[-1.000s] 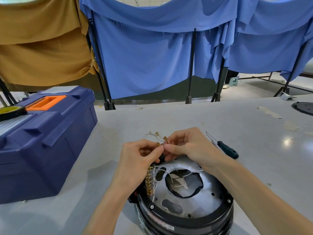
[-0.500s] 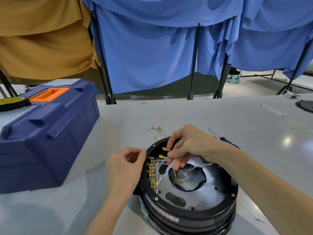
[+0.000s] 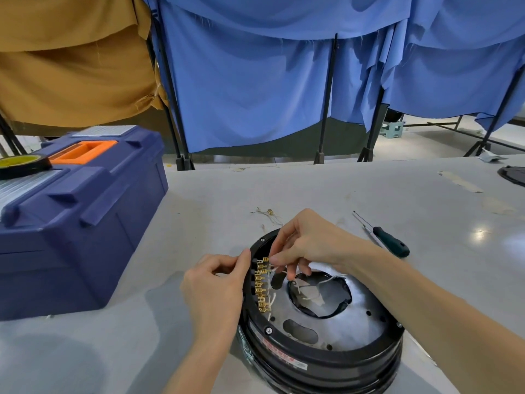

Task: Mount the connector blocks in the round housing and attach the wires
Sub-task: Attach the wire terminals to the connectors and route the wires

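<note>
Right hand (image 3: pixel 315 245) has dropped to the far end of the terminal row (image 3: pixel 262 288), pinching a wire (image 3: pixel 275 268) end. Left hand (image 3: pixel 216 288) now curled at housing (image 3: pixel 326 362) left rim; grip unclear. Housing at surface (image 3: pixel 312 189) near edge. Row runs near-to-far, just left of right fingertips.

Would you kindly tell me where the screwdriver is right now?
In the head view the screwdriver lies on the table, right of the right hand and just beyond the round housing's far right rim, its shaft pointing away.
</note>
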`<control>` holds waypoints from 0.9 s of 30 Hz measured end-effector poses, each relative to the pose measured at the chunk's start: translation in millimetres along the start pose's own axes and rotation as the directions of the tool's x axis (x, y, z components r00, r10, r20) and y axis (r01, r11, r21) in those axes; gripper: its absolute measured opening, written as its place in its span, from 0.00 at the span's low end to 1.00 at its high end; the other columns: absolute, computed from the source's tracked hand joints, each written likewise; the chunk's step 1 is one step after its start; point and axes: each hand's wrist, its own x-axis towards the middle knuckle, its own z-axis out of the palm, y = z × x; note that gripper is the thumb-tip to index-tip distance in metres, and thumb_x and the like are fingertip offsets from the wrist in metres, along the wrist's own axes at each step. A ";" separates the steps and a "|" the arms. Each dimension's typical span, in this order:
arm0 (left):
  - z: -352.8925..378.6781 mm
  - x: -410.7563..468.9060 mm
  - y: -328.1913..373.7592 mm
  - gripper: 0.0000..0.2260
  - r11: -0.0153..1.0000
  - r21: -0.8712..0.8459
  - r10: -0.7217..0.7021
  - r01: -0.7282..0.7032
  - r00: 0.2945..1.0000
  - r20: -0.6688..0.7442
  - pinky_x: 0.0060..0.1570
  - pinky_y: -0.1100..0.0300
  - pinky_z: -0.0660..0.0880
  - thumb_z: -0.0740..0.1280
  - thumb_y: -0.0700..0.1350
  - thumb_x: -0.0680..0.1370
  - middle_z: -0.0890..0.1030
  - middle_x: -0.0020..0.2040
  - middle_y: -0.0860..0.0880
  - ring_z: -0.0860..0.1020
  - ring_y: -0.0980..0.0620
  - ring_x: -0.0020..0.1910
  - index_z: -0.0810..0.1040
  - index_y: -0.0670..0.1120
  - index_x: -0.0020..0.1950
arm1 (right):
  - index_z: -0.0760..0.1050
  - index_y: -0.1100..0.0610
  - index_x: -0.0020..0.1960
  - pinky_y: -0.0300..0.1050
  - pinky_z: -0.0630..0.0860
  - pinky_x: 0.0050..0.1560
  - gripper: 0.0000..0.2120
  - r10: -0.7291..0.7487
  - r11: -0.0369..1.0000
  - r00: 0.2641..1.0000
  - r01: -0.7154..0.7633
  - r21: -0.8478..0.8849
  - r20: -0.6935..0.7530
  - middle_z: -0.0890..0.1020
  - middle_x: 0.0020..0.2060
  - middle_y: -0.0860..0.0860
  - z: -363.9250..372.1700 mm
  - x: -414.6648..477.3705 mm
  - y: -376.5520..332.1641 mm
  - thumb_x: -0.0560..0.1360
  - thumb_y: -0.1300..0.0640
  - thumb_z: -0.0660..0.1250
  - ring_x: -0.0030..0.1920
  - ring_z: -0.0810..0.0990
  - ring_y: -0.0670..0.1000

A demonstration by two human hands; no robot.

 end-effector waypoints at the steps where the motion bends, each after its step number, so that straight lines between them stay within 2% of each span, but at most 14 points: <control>1: 0.3 0.1 -0.5 0.11 1.000 -0.015 -0.007 0.007 1.000 0.004 0.37 0.49 0.78 0.77 0.49 0.68 0.81 0.29 0.54 0.78 0.54 0.30 0.81 0.51 0.27 | 0.80 0.68 0.43 0.37 0.72 0.22 0.02 0.002 1.000 1.000 -0.002 -0.016 0.005 0.82 0.28 0.58 0.8 -0.4 -0.3 0.72 0.69 0.73 0.25 0.80 0.51; 8: 1.5 -1.5 -2.5 0.11 0.994 -0.082 -0.073 0.073 0.997 0.011 0.40 0.49 0.79 0.78 0.48 0.68 0.82 0.32 0.53 0.80 0.54 0.33 0.82 0.49 0.28 | 0.79 0.66 0.41 0.38 0.72 0.22 0.03 -0.016 0.999 1.000 0.016 -0.031 -0.006 0.82 0.27 0.56 3.7 -1.1 0.3 0.72 0.69 0.72 0.25 0.80 0.51; 18: 1.7 -3.0 0.9 0.11 0.992 -0.088 -0.086 0.087 0.996 0.011 0.41 0.48 0.78 0.78 0.47 0.69 0.81 0.33 0.51 0.79 0.54 0.33 0.82 0.47 0.28 | 0.80 0.67 0.41 0.35 0.72 0.24 0.03 -0.046 0.995 0.999 0.043 -0.090 -0.025 0.81 0.25 0.54 6.6 -3.4 -1.9 0.73 0.68 0.72 0.23 0.79 0.48; 23: 2.5 -2.7 1.0 0.11 0.992 -0.098 -0.077 0.079 0.997 0.019 0.41 0.49 0.78 0.77 0.46 0.69 0.81 0.33 0.50 0.79 0.51 0.33 0.82 0.47 0.28 | 0.80 0.65 0.40 0.35 0.71 0.23 0.03 -0.073 0.975 0.996 0.060 -0.213 -0.058 0.81 0.24 0.52 9.7 -5.0 -5.3 0.73 0.66 0.72 0.22 0.77 0.46; 27: 2.8 -2.4 -0.8 0.11 0.991 -0.110 -0.075 0.076 0.997 0.014 0.40 0.50 0.77 0.77 0.45 0.69 0.81 0.33 0.49 0.79 0.51 0.33 0.82 0.47 0.27 | 0.81 0.62 0.39 0.39 0.76 0.31 0.03 -0.138 0.914 0.988 0.102 -0.392 -0.066 0.84 0.29 0.55 11.9 -2.2 -11.2 0.71 0.64 0.74 0.27 0.81 0.48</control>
